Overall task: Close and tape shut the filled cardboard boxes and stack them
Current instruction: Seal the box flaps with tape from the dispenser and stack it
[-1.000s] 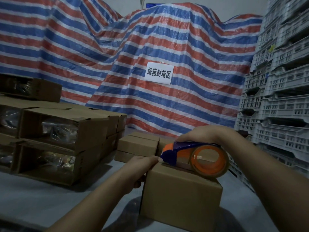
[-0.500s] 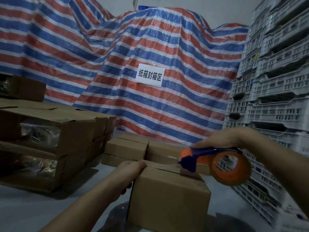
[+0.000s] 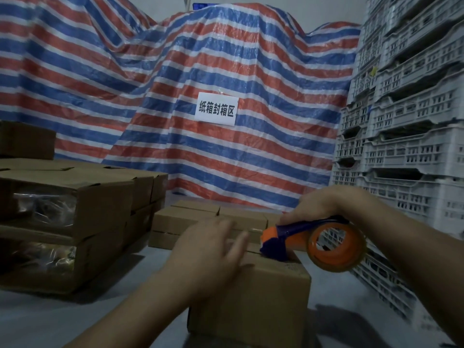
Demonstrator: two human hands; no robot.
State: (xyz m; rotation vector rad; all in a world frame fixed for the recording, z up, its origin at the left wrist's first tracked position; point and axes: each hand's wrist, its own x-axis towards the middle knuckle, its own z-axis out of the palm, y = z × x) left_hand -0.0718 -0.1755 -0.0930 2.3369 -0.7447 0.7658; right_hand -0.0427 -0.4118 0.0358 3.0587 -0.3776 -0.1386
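Cardboard box in hand: stands on the grey floor directly in front of me, top flaps folded down; I judge it closed and in the middle of being taped.
Left hand: lies flat on the box top, fingers spread and straight, pressing the flaps down beside the seam; it grips nothing.
Right hand: fingers curled over the handle of the tape dispenser, holding it firmly.
Tape dispenser: its blue nose touches the box top near the far right corner, with the orange roll hanging past the right edge.
Tape on the seam: I cannot tell how much of the strip is laid, since the tape is clear and the light is dim; it may be close to the cut.
Sealed boxes: a low group just behind the box in hand, lids shut; I take these as finished and set down.
Open boxes: stacked to the left, lying with plastic-wrapped contents showing at their open ends; by my reading these are yet to be closed and taped.
Remaining work: finish and cut this strip, move the box onto the sealed group, then go through the stack at left.
Surroundings: striped tarpaulin behind, carrying a paper sign; white plastic crates piled at right.
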